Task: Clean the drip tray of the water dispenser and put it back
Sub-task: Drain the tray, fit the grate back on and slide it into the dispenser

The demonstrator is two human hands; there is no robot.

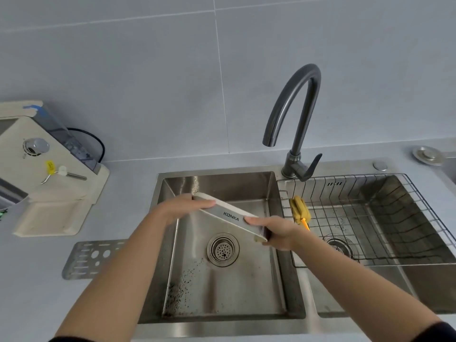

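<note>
Head view: I hold the drip tray [228, 214] tilted on edge above the left sink basin [222, 280], 1 end in each grip. My left hand [183, 208] and right hand [277, 230] have fingers closed around its short ends. It looks light, stiff, probably slick when wet, so gripping the ends suits it.

Two hands over the sink, the left hand [183, 208] and the right hand [276, 230], sharing one drip tray [228, 215]. Two steel basins here: the left basin [222, 287] and the right basin [399, 280], each with one drain, so two drains. One dark faucet [294, 114] behind them. One wire basket [370, 218] in the right basin, one yellow sponge brush [299, 209] on its rim. Left of the faucet, one water dispenser [47, 174]; one perforated metal plate [91, 257] below it.
</note>
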